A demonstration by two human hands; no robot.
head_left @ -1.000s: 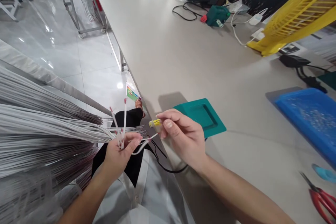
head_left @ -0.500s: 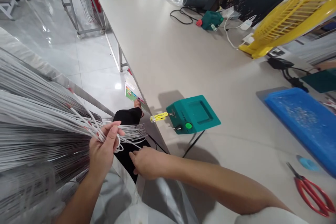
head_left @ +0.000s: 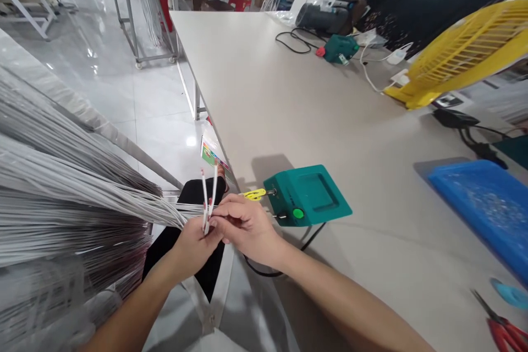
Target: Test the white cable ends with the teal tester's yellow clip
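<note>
My left hand (head_left: 190,248) is closed around a few white cables (head_left: 214,182), whose reddish ends stick up above the fingers. Right against it, my right hand (head_left: 249,231) has its thumb and fingers pinched together at the cables; what lies between those fingertips is hidden. A large bundle of pale cables (head_left: 111,190) runs in from the left and passes behind both hands. Just beyond the right hand, a green device (head_left: 305,195) with a bright green button sits on the table's near edge. Its yellow clip (head_left: 256,194) is partly covered by that hand.
On the long pale table (head_left: 247,93), a blue tray (head_left: 482,192) and red-handled scissors (head_left: 501,327) lie to the right. A yellow fan (head_left: 462,49), another green device (head_left: 340,48) and cords stand farther back. A rail (head_left: 124,143) borders the cable bundle.
My right hand has moved up to meet the left hand at the cables. The cable ends now point upward from the left hand. The view has shifted slightly.
</note>
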